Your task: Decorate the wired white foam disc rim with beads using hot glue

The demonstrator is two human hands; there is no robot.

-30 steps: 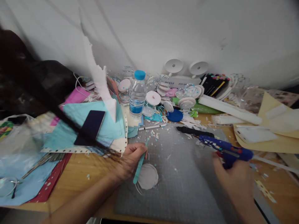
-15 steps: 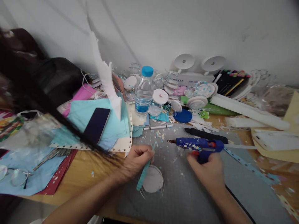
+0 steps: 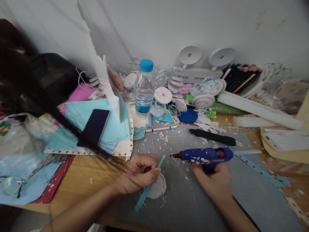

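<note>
My left hand [image 3: 142, 174] pinches a narrow teal paper strip [image 3: 144, 197] between thumb and fingers, its upper end poking out past the fingertips. Partly under the strip and hand lies a white round disc [image 3: 158, 188] with thin clear strands around its edge. My right hand [image 3: 214, 182] is wrapped round the handle of a blue hot glue gun [image 3: 205, 155]. Its dark nozzle points left, just right of the strip's upper end, with a gap between them. A white glue stick [image 3: 248, 151] sticks out of the gun's back. Paper bits cling to the barrel.
A grey cutting mat [image 3: 188, 206] covers the desk, with a black pen-like tool [image 3: 212, 137] and paper scraps on it. Behind stand a water bottle [image 3: 145, 90] and several decorated discs [image 3: 163, 95]. At left, a phone [image 3: 94, 126] rests on blue paper. Dark hair hangs across the left side.
The teal strip has come down slightly and turned, showing more of its upper end. The glue gun's nozzle has lowered a little toward that end. The whole view has shifted slightly.
</note>
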